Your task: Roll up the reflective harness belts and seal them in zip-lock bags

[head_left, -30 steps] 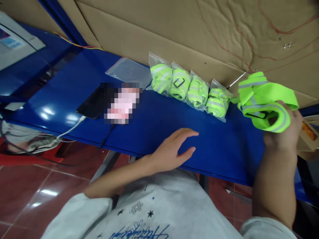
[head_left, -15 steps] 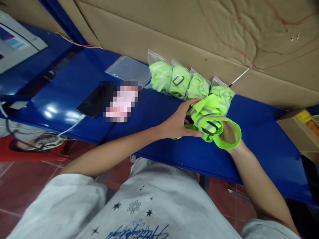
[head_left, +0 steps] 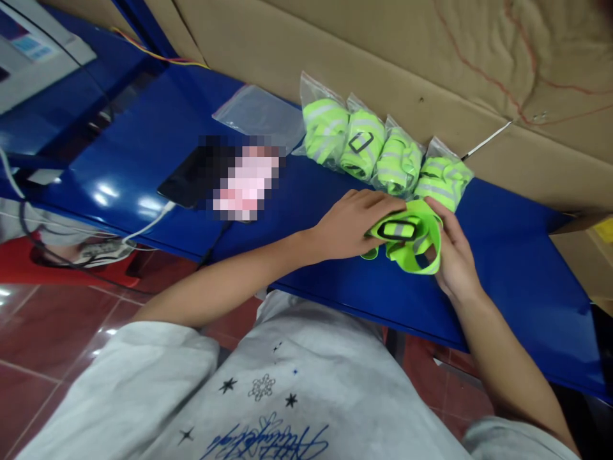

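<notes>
Between my two hands is a neon yellow-green reflective strap (head_left: 419, 254), partly rolled, with a black buckle showing on its near side. My left hand (head_left: 352, 223) grips the roll from the left, its fingers bent over the top. On the other side my right hand (head_left: 460, 262) holds the strap's outer loop, the fingers partly hidden behind the band. Just beyond the hands, several clear zip bags stand in a row against the cardboard, each with a rolled strap inside; the nearest bagged strap (head_left: 441, 182) is right behind my right fingers.
A flat clear zip bag (head_left: 261, 118) lies on the blue table (head_left: 335, 287). Left of my hands are a black phone (head_left: 184, 179) with a white cable and a blurred-out pink item (head_left: 249, 182). Cardboard (head_left: 345, 45) walls the back; a cardboard box (head_left: 579, 262) stands right.
My left hand has closed over the roll from above. The strap is bunched smaller, and its wide loop no longer hangs around my right wrist. The whole view has shifted slightly.
</notes>
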The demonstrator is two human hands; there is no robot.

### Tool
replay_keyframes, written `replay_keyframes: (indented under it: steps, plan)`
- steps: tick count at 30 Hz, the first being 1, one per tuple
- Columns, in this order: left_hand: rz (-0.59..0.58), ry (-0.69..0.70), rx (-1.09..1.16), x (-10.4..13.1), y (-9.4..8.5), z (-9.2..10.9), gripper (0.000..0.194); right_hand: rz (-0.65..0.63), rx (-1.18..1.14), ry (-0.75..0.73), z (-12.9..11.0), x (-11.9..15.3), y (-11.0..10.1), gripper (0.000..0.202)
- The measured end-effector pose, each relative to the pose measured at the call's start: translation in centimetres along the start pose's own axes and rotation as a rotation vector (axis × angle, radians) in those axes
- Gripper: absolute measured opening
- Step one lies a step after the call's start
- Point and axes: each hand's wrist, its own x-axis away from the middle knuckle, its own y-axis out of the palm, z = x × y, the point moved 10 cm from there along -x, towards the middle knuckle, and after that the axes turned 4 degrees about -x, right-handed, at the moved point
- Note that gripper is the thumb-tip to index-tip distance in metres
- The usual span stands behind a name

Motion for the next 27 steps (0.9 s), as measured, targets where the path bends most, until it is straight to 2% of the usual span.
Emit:
replay_keyframes:
  steps: [3, 5, 7, 10, 12, 14, 16, 19, 22, 24, 25, 27]
  plan:
    - [0.222, -0.245, 0.359, 0.0, -2.2, -2.8, 0.055, -0.022, 0.004, -0.157, -2.0, 0.3, 0.0, 0.073]
    - [0.281, -0.387, 0.583, 0.3, -2.1, -4.2, 0.055, -0.089, 0.065, -0.256, -3.2, 0.8, 0.9, 0.084]
    - [0.272, -0.454, 0.788, 0.2, -1.1, -4.7, 0.054, -0.136, 0.150, -0.301, -3.4, 1.2, 1.9, 0.091]
    - [0.235, -0.540, 1.010, 0.3, 0.6, -5.0, 0.055, -0.134, 0.205, -0.237, -2.4, 1.2, 2.6, 0.093]
    - [0.213, -0.626, 1.123, 0.6, 1.6, -5.4, 0.056, -0.074, 0.142, -0.114, -1.1, 0.7, 1.9, 0.082]
    - [0.209, -0.695, 1.214, 0.9, 2.1, -5.6, 0.058, 0.030, 0.075, -0.016, -0.3, 0.1, 0.3, 0.068]
    - [0.194, -0.715, 1.279, 0.8, 2.1, -5.6, 0.059, 0.128, 0.068, 0.010, -0.2, -0.6, -1.4, 0.058]
    - [0.116, -0.663, 1.355, 0.1, 1.9, -5.0, 0.049, 0.199, 0.123, -0.025, -0.9, -1.2, -3.2, 0.056]
    - [0.066, -0.601, 1.359, -0.4, 1.3, -4.6, 0.046, 0.330, 0.335, -0.204, -3.3, -0.1, -4.4, 0.053]
    - [0.044, -0.586, 1.339, -0.5, 1.2, -4.5, 0.049, 0.392, 0.523, -0.397, -5.9, 1.9, -3.7, 0.053]
    - [0.023, -0.576, 1.336, -0.5, 1.3, -4.3, 0.051, 0.366, 0.599, -0.487, -6.9, 2.9, -2.5, 0.056]
    - [-0.056, -0.542, 1.333, -0.5, 1.9, -3.5, 0.056, 0.188, 0.678, -0.593, -7.7, 4.1, 0.8, 0.072]
